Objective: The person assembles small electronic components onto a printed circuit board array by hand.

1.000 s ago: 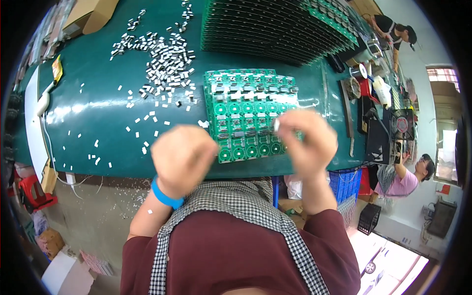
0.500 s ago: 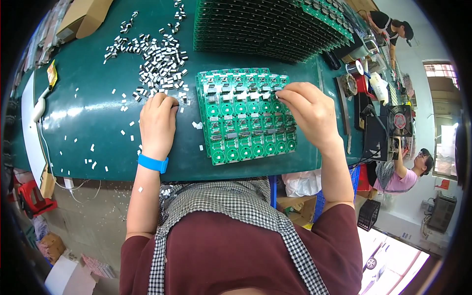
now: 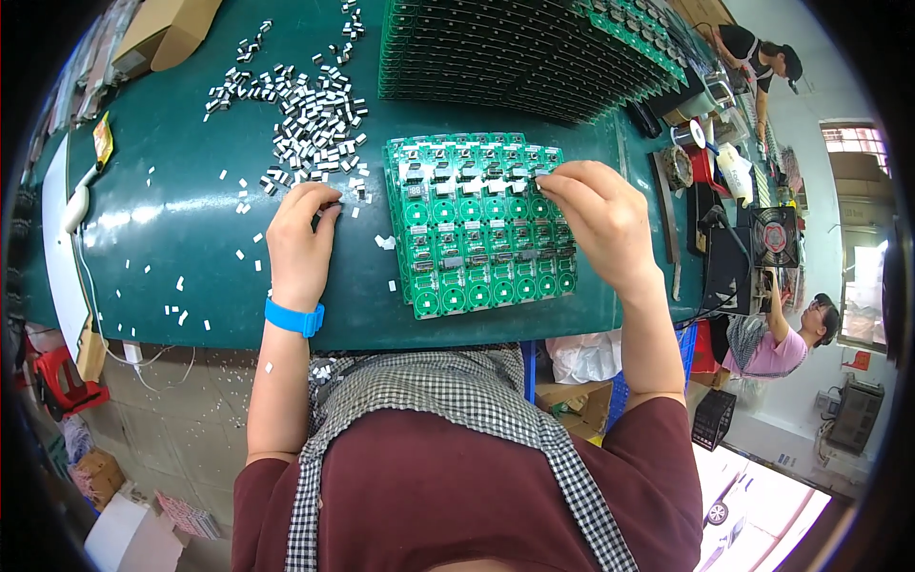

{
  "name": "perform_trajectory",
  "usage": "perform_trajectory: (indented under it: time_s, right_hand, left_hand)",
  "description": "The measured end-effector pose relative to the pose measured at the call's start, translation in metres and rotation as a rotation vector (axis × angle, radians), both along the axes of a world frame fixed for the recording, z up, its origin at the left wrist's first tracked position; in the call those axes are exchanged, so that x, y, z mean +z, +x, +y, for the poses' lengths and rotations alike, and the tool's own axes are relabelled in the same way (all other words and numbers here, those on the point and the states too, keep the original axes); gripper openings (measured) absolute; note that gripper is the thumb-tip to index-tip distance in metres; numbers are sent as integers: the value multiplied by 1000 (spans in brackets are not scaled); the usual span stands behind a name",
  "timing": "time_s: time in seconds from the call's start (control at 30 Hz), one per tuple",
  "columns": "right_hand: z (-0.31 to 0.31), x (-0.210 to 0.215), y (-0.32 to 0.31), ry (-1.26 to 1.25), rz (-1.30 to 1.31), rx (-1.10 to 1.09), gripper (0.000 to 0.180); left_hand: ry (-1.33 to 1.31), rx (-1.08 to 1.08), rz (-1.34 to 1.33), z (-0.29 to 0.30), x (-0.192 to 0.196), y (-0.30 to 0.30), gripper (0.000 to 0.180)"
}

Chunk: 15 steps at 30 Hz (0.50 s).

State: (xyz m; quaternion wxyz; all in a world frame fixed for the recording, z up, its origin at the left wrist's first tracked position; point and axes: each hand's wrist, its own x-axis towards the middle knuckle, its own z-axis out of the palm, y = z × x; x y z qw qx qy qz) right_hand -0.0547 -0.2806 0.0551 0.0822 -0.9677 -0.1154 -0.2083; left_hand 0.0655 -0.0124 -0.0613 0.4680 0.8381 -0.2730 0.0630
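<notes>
A stack of green circuit boards (image 3: 448,257) lies in front of me, its top panel bearing rows of round outlines and small components. At the panel's upper right edge, my right hand (image 3: 605,214) pinches a small white piece (image 3: 539,181) between thumb and fingertips. To the left of the boards, my left hand (image 3: 303,243) hovers low over the table, thumb and fingers drawn together. Whatever those fingertips hold, if anything, is too small to make out. Just beyond them spreads a loose pile of small black-and-white block components (image 3: 319,119). A blue band (image 3: 294,318) circles my left wrist.
A tall stack of dark-faced green boards (image 3: 496,57) stands at the back. White scraps (image 3: 181,283) dot the green table (image 3: 143,229). A cardboard box (image 3: 167,38) sits far left. Solder wire (image 3: 686,133) and a fan (image 3: 775,236) stand right, near two other people.
My left hand has drawn slightly back toward me, and its thumb shows more apart from the palm. The right hand stays at the same spot on the panel.
</notes>
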Motion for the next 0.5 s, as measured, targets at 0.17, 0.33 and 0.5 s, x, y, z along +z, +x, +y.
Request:
perform_trajectory:
  time_s: [0.17,0.33,0.5]
  right_hand:
    - [0,-3,-2,-12,-20,-19,17]
    - [0,-5,-2,-13,-35,-19,19]
    - [0,-11,-5,-14,-82,-28,22]
  left_hand:
    - [-6,4,23,-1,1,-1,12]
    - [-9,6,16,-1,0,-1,12]
    - [-18,10,7,-2,0,-1,12]
